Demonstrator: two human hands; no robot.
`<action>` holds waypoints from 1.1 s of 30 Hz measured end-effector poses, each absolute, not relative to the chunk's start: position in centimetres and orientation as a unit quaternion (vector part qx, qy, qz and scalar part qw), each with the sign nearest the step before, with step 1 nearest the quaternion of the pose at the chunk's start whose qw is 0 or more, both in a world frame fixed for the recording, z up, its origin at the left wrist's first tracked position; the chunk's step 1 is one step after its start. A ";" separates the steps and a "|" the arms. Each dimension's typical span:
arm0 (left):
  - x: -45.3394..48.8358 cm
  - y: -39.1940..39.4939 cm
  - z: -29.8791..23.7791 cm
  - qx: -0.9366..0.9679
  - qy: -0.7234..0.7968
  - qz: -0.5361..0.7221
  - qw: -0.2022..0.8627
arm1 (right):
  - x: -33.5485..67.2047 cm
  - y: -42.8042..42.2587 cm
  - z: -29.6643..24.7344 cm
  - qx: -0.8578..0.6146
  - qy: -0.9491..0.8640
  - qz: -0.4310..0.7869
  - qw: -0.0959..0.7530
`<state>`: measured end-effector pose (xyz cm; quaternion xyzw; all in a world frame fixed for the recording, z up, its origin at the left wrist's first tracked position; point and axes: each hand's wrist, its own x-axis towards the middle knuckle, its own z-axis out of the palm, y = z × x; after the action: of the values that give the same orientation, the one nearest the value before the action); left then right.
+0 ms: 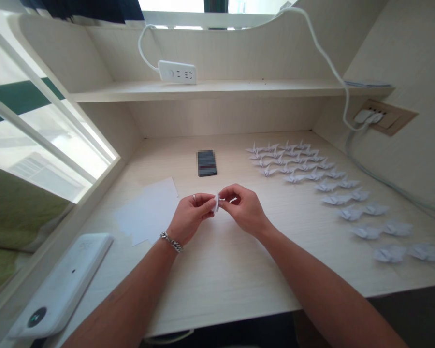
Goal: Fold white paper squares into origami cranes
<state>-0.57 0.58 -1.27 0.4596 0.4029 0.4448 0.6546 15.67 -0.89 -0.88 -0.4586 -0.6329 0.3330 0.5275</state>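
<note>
One folded white paper piece (216, 203), above the desk (217, 280), centre: we pinch it with left hand (189, 217) and right hand (245, 208). Loose white sheets (149, 208), left. Origami cranes (314, 175) in rows, right, far to near.

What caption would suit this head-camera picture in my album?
Left hand and right hand hold folded paper over a desk, between white sheets and rows of paper cranes.

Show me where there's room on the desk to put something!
Bare desk lies between the left forearm and right forearm; between the dark flat object and paper birds; and between those birds and the right forearm. Crowded: birds at right; paper sheets and white device at left.
</note>
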 end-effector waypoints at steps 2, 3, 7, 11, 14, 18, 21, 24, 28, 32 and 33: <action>-0.7 0.7 -1.4 0.476 0.407 0.437 0.646 | 15.8 -0.8 -0.8 -0.463 -0.645 0.324 0.515; -0.7 0.7 -1.5 0.485 0.409 0.433 0.641 | 15.9 -0.8 -0.8 -0.465 -0.651 0.322 0.506; -0.9 0.9 -1.7 0.527 0.422 0.410 0.613 | 16.4 -0.7 -0.7 -0.473 -0.676 0.318 0.467; -0.9 0.8 -1.5 0.563 0.445 0.388 0.579 | 16.8 -0.7 -0.8 -0.476 -0.704 0.309 0.427; -0.8 0.6 -1.1 0.578 0.460 0.373 0.562 | 17.0 -0.6 -1.0 -0.477 -0.730 0.288 0.395; -0.8 0.5 -0.9 0.588 0.462 0.358 0.559 | 17.2 -0.6 -1.1 -0.480 -0.762 0.241 0.362; -0.8 0.6 -1.1 0.577 0.460 0.356 0.573 | 17.2 -0.7 -1.0 -0.477 -0.777 0.211 0.352; -0.7 0.7 -1.2 0.542 0.448 0.364 0.611 | 17.2 -0.9 -0.8 -0.469 -0.793 0.178 0.346; -0.7 0.6 -1.1 0.483 0.433 0.371 0.664 | 17.1 -1.2 -0.7 -0.462 -0.812 0.121 0.335; -0.8 0.5 -1.0 0.457 0.422 0.357 0.697 | 16.8 -1.2 -0.8 -0.461 -0.823 0.067 0.325; -0.8 0.5 -1.0 0.453 0.421 0.357 0.700 | 16.8 -1.2 -0.8 -0.460 -0.825 0.056 0.323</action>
<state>-0.81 0.49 -1.03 0.4531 0.4207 0.3571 0.7001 16.77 -1.23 -0.81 -0.4598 -0.8252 0.0560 0.3233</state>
